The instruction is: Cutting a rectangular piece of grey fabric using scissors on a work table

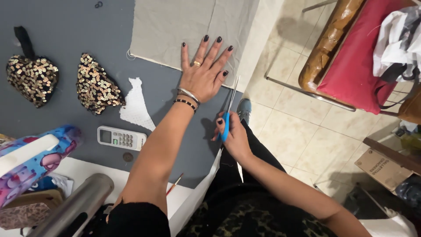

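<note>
left hand [202, 74]: i've got it flat on the grey cloth [188, 26], fingers spread
right hand [234, 134]: fingers wrapped round blue-handled scissors [229, 109]
scissors: blades at the cloth's edge, over the desk [66, 26] border

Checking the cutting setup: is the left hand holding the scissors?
No, the left hand lies flat on the beige fabric; the right hand holds the blue-handled scissors.
</note>
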